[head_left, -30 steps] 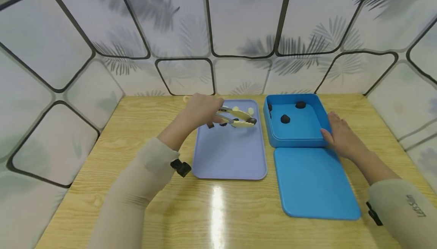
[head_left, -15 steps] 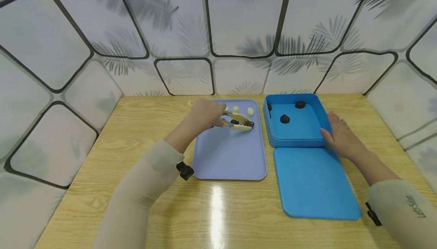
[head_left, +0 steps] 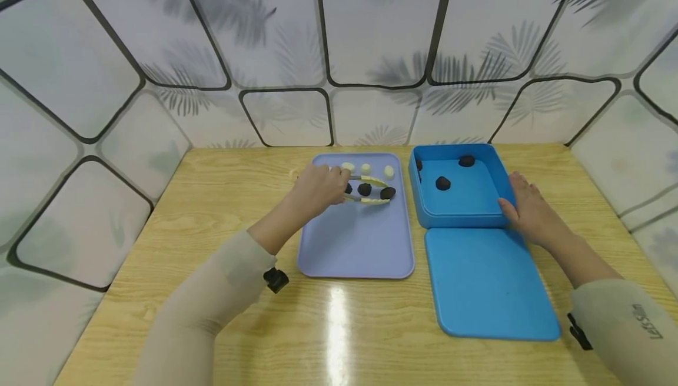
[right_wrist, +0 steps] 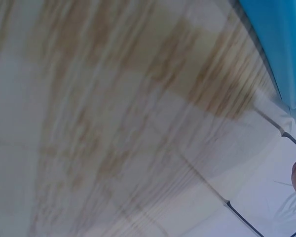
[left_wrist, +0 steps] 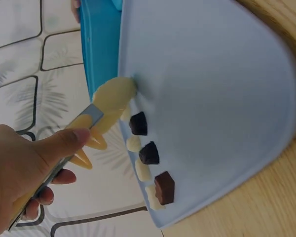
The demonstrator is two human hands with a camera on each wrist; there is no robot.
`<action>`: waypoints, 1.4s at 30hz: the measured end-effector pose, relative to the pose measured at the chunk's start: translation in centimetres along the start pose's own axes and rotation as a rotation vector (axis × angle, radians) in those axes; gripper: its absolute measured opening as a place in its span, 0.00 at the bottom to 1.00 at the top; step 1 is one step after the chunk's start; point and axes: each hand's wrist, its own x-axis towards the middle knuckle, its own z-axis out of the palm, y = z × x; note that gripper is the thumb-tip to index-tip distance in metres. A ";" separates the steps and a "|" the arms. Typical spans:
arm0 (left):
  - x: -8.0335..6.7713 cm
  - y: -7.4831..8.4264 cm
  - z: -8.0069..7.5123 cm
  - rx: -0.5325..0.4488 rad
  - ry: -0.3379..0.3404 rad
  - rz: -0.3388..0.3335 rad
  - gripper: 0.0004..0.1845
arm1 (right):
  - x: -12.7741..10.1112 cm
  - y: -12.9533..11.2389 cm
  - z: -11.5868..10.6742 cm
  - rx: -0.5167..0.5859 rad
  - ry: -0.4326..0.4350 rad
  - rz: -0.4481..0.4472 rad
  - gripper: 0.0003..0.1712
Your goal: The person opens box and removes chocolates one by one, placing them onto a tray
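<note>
My left hand point(head_left: 323, 187) grips a pair of tongs point(left_wrist: 111, 101) with cream-coloured tips, over the upper part of the lilac tray point(head_left: 355, 245). In the head view the tong tips are spread, and a dark chunk point(head_left: 388, 193) lies between them on the tray. More dark chunks point(left_wrist: 149, 153) and a brown, chocolate-like piece point(left_wrist: 164, 187) form a row beside several pale pieces point(left_wrist: 143, 170). My right hand point(head_left: 535, 212) rests with straight fingers against the right wall of the blue box point(head_left: 450, 221); only a bit of it shows in the right wrist view.
Inside the blue box lie several dark chunks point(head_left: 443, 183). Its flat blue lid point(head_left: 492, 286) lies in front of it on the wooden table point(head_left: 254, 339). Behind the table stands a patterned padded wall point(head_left: 381, 33).
The tongs have come down toward the tray and their tips have spread, leaving the dark chunk they held lying in the row. My right hand stays at the blue box.
</note>
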 end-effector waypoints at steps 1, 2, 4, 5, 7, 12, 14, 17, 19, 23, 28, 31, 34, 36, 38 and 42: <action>-0.1 0.0 0.2 0.012 0.025 0.000 0.25 | 0.0 0.0 0.0 0.002 0.002 -0.001 0.41; -0.3 0.1 0.3 0.023 0.049 0.001 0.24 | -0.1 0.0 0.0 0.002 0.001 -0.002 0.41; -0.5 0.1 0.7 0.024 0.088 0.006 0.24 | -0.1 0.0 0.1 0.008 0.000 -0.004 0.41; -0.6 0.2 0.8 0.017 0.106 0.008 0.23 | -0.1 0.0 0.0 0.014 -0.001 -0.006 0.41; -0.8 0.3 1.1 0.004 0.132 0.009 0.22 | -0.1 0.0 0.0 0.018 -0.001 -0.004 0.40; -1.0 0.3 1.5 -0.004 0.148 0.002 0.23 | -0.2 -0.2 -0.2 0.024 -0.003 0.008 0.41; -1.0 0.2 1.5 -0.006 0.127 0.002 0.22 | -0.2 -0.1 -0.1 0.023 -0.007 0.012 0.41; -1.0 0.1 1.6 -0.046 0.069 -0.020 0.23 | -0.2 -0.1 0.0 0.028 -0.009 0.012 0.41; -0.9 0.0 1.6 -0.098 0.021 -0.061 0.24 | -0.3 0.0 0.1 0.029 -0.010 0.012 0.41; -0.6 -0.1 1.4 -0.233 -0.082 -0.164 0.26 | -0.4 -0.1 0.2 0.030 -0.009 0.015 0.41; 0.3 -0.5 1.0 -0.523 -0.353 -0.290 0.25 | -0.6 -0.1 0.2 0.036 -0.004 0.014 0.40; 0.8 -0.9 1.2 -0.714 -0.499 -0.357 0.24 | -0.6 -0.1 0.3 0.039 0.000 0.009 0.40; 0.9 -1.3 1.5 -0.841 -0.561 -0.381 0.25 | -0.6 -0.2 0.4 0.041 -0.001 0.010 0.40; 0.8 -1.5 1.5 -0.884 -0.577 -0.378 0.26 | -0.6 -0.2 0.4 0.042 0.002 0.010 0.40; 0.6 -1.7 1.4 -0.901 -0.592 -0.373 0.27 | -0.6 -0.1 0.5 0.038 0.006 0.003 0.40; 0.6 -2.1 0.9 -0.882 -0.617 -0.367 0.27 | -0.6 0.1 0.5 0.036 0.015 -0.011 0.40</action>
